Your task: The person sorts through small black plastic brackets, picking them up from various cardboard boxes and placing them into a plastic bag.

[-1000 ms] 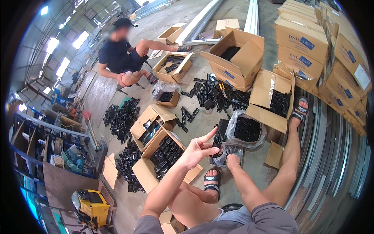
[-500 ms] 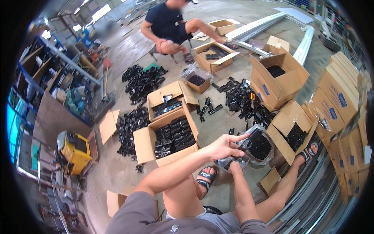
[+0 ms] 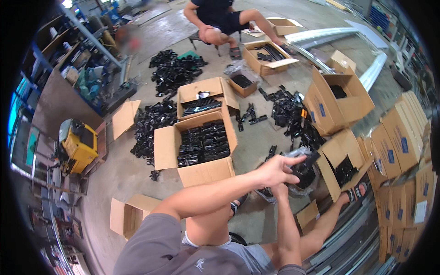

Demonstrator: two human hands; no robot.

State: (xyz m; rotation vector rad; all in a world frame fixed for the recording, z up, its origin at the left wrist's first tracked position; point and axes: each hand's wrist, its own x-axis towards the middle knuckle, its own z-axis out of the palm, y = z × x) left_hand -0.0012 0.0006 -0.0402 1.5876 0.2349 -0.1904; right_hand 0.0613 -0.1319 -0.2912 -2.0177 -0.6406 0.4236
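Observation:
My left hand (image 3: 275,172) reaches across in front of me, fingers closed around one end of a short black part (image 3: 312,160). The part hangs above a clear plastic bag (image 3: 305,188) filled with small black pieces. Just below it, my right hand (image 3: 279,189) is at a second plastic bag (image 3: 266,195) that also holds dark pieces. Its fingers are mostly hidden behind my left hand, so whatever they grip does not show. Left of my hands, an open cardboard box (image 3: 206,174) contains black parts in neat rows.
Heaps of black parts (image 3: 176,73) lie on the floor. More open boxes (image 3: 339,98) stand at the right, beside stacked cartons (image 3: 398,133) and long metal profiles (image 3: 348,247). A seated person (image 3: 220,27) is at the back. A yellow machine (image 3: 80,146) stands at the left.
The view has tilted down and shifted, so the far person's upper body is cut off. My left hand and the black part have moved slightly right; my right hand stays low beside them.

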